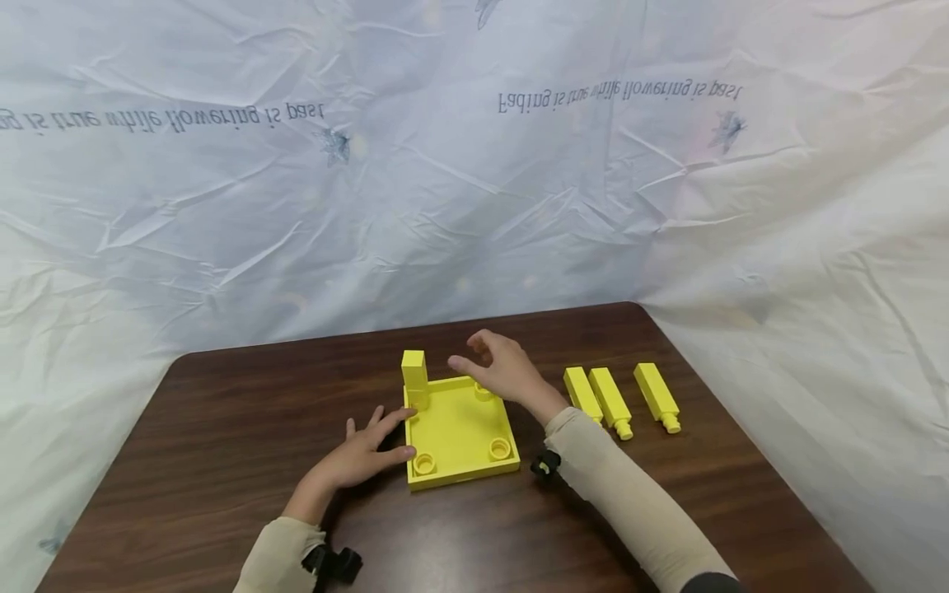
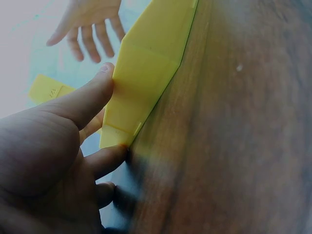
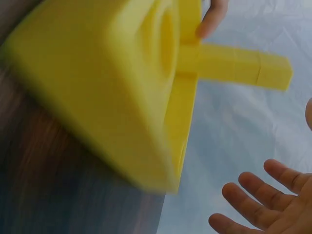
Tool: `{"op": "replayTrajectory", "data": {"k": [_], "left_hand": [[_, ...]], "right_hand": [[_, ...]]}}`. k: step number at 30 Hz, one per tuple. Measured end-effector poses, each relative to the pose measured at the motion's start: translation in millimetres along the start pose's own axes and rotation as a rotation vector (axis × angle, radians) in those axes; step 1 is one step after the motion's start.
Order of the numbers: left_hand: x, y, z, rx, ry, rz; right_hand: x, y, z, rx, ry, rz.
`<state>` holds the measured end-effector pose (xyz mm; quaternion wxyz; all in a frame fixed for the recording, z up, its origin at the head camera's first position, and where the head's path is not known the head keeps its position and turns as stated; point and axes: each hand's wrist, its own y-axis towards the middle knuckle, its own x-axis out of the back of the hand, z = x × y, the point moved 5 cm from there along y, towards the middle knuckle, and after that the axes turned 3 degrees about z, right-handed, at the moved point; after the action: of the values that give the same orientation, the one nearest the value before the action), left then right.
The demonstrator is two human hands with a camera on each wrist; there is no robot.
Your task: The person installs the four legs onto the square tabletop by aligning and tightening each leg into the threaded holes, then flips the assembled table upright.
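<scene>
Tray point(image 1: 455, 432): yellow, rigid plastic, judged light, smooth; best steadied at its rim. Left hand point(image 1: 366, 453) pressed flat against its left edge. Right hand point(image 1: 500, 366) relaxed, empty, above its far-right corner. 1 peg point(image 1: 413, 375) seated at its far-left corner.

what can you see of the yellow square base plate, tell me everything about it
The yellow square base plate looks like smooth moulded plastic, a flat tray with a low raised rim and a round socket at each corner. It lies flat on the dark wooden table. One yellow square post stands upright in its far left socket; the two near sockets are empty. The left hand touches its left edge with straight fingers. The right hand hovers over its far right corner, fingers loosely spread.
</scene>
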<state>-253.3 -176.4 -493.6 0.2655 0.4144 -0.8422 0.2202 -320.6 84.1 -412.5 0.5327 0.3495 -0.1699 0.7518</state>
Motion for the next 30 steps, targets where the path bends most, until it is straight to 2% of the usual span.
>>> {"op": "replayTrajectory", "data": {"k": [4,11,24,30], "left_hand": [[-0.8,0.9,-1.9,-0.011,-0.003,0.01],[1.3,0.8,-2.6,0.007,0.001,0.001],[0.3,-2.6,-2.0,0.002,-0.024,0.007],[-0.4,-2.2,-2.5,0.0,-0.028,0.011]], "right_hand": [[21.3,-9.6,-19.3,-0.03,-0.084,-0.024],[49.4,-24.8,-42.5,-0.1,-0.162,-0.042],[74.6,-44.2,-73.3,-0.178,-0.325,-0.009],[80.0,-50.2,-82.0,-0.242,-0.34,0.035]]}}
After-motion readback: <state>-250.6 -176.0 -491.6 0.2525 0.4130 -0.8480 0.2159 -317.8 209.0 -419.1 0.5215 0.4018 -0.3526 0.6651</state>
